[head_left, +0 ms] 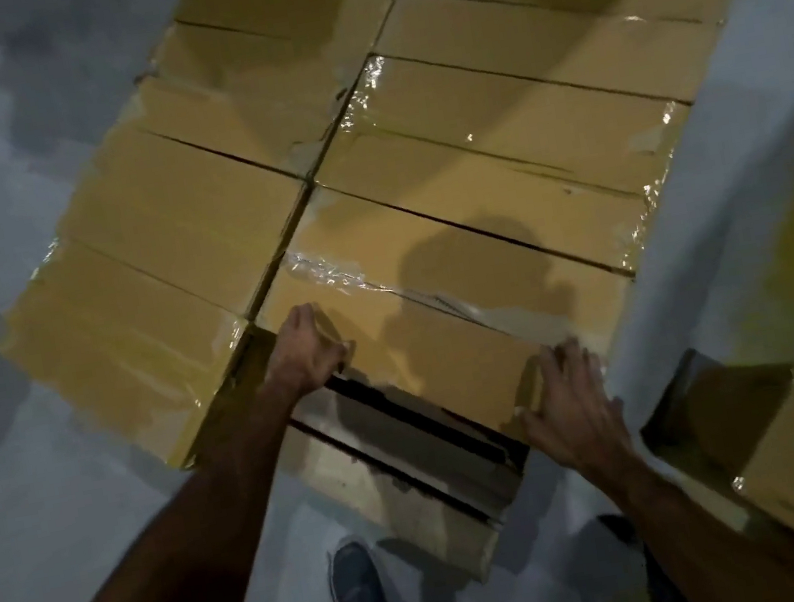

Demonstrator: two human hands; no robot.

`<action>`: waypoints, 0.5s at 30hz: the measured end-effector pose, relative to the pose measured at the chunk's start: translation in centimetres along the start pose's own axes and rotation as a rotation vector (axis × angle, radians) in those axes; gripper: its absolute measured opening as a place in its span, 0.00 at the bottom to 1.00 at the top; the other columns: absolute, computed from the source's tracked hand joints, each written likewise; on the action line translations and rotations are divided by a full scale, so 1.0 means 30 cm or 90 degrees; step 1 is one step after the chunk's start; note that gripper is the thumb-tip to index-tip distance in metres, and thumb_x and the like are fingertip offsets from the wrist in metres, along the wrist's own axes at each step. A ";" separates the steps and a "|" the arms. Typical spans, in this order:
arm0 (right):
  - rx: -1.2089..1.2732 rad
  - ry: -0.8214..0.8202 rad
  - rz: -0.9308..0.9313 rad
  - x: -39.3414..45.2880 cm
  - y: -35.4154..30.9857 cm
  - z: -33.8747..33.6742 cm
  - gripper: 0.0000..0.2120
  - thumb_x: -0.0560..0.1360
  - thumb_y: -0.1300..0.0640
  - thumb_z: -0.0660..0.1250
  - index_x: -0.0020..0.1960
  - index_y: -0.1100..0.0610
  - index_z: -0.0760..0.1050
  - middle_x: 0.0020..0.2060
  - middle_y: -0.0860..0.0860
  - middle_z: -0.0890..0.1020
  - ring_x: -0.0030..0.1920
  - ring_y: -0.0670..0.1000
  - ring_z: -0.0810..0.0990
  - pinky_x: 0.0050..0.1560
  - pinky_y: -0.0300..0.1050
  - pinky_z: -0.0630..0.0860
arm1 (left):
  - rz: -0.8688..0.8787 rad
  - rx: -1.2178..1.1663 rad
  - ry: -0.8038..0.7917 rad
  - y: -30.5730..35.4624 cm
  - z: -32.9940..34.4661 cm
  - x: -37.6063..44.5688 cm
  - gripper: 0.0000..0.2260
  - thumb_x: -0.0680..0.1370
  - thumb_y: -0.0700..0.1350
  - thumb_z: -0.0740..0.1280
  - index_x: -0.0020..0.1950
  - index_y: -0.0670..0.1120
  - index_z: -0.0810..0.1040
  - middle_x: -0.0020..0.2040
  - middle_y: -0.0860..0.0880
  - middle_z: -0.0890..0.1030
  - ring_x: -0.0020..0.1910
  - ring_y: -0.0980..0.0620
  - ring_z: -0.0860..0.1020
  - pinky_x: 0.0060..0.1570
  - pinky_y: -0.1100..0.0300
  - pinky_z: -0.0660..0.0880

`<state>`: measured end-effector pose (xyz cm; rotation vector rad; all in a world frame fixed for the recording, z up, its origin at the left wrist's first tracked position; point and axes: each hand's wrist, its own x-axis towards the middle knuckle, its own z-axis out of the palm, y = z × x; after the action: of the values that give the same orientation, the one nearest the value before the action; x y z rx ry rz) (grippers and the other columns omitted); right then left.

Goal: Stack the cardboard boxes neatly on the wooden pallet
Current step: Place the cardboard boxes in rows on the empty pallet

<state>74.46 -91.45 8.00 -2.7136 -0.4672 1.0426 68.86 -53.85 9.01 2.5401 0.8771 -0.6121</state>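
Care is called for in seating the nearest box (443, 340) flush with its neighbours. Its near left corner is gripped by the left hand (306, 351), fingers curled over the edge, while the right hand (570, 403) is pressed against the near right corner with fingers spread and fairly straight. An even push from both corners is judged best, so that the seams are kept parallel. The box is seen as tan cardboard, sealed with glossy clear tape, lying in the right-hand row of stacked boxes (194, 213) over the wooden pallet (413, 480), whose slats are exposed just below it.
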 end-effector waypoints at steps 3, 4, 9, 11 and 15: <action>-0.035 0.015 0.025 -0.026 -0.073 0.067 0.47 0.78 0.30 0.63 0.84 0.49 0.42 0.84 0.54 0.38 0.83 0.63 0.44 0.71 0.79 0.59 | 0.023 0.024 -0.006 -0.132 -0.006 0.074 0.45 0.73 0.67 0.74 0.77 0.43 0.61 0.72 0.43 0.66 0.69 0.40 0.69 0.68 0.41 0.74; -0.049 0.030 0.030 -0.027 -0.096 0.095 0.49 0.77 0.27 0.61 0.84 0.49 0.42 0.84 0.54 0.37 0.83 0.64 0.43 0.72 0.80 0.56 | 0.029 0.037 -0.010 -0.167 -0.009 0.088 0.48 0.72 0.68 0.75 0.79 0.43 0.58 0.75 0.42 0.63 0.72 0.39 0.67 0.69 0.38 0.73; -0.116 0.061 0.024 0.001 -0.245 0.247 0.51 0.75 0.21 0.53 0.84 0.47 0.34 0.82 0.54 0.30 0.83 0.63 0.36 0.72 0.83 0.51 | 0.001 0.108 -0.033 -0.342 -0.058 0.153 0.59 0.72 0.72 0.72 0.85 0.41 0.42 0.85 0.42 0.46 0.83 0.37 0.52 0.77 0.33 0.63; -0.127 0.081 0.037 0.021 -0.287 0.295 0.49 0.77 0.24 0.54 0.85 0.46 0.35 0.83 0.53 0.31 0.83 0.65 0.37 0.71 0.84 0.54 | 0.007 0.123 -0.048 -0.403 -0.063 0.170 0.59 0.73 0.74 0.68 0.85 0.40 0.40 0.86 0.42 0.42 0.84 0.38 0.47 0.78 0.32 0.58; -0.116 0.110 0.066 0.071 -0.325 0.335 0.42 0.81 0.30 0.53 0.84 0.43 0.34 0.83 0.52 0.31 0.83 0.67 0.38 0.70 0.86 0.55 | 0.053 0.152 -0.021 -0.496 -0.022 0.187 0.58 0.74 0.78 0.60 0.85 0.41 0.40 0.86 0.41 0.40 0.84 0.37 0.44 0.78 0.30 0.55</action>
<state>67.00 -80.92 2.20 -2.9853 -0.4132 0.8146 63.36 -39.96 3.54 2.7530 0.7199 -0.7710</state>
